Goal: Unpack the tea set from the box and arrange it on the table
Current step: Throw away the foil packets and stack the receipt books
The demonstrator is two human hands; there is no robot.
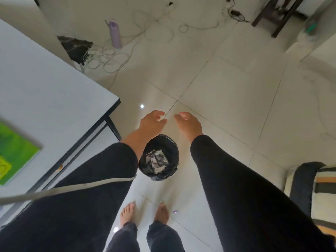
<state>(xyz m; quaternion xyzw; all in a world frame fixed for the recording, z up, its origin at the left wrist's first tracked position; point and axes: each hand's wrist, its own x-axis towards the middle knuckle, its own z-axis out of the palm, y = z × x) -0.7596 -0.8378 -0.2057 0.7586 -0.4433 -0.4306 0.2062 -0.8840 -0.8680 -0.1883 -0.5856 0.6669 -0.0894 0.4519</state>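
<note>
I am standing on a tiled floor, looking down. My left hand [151, 123] and my right hand [189, 124] are both stretched out in front of me above the floor, fingers loosely curled and apart, holding nothing. They hang just beyond a small black-lined bin [159, 157] with crumpled paper inside. The white table [45, 84] is to my left. A green box [14, 153] lies on it at the left edge, blurred. No tea set pieces are in sight.
A tangle of white cables [109, 59] and a lilac bottle [115, 34] lie on the floor beyond the table corner. A dark wooden stool [278, 15] stands far right. A striped cushion [316, 186] is at my right. A grey cord [72, 188] crosses my left sleeve.
</note>
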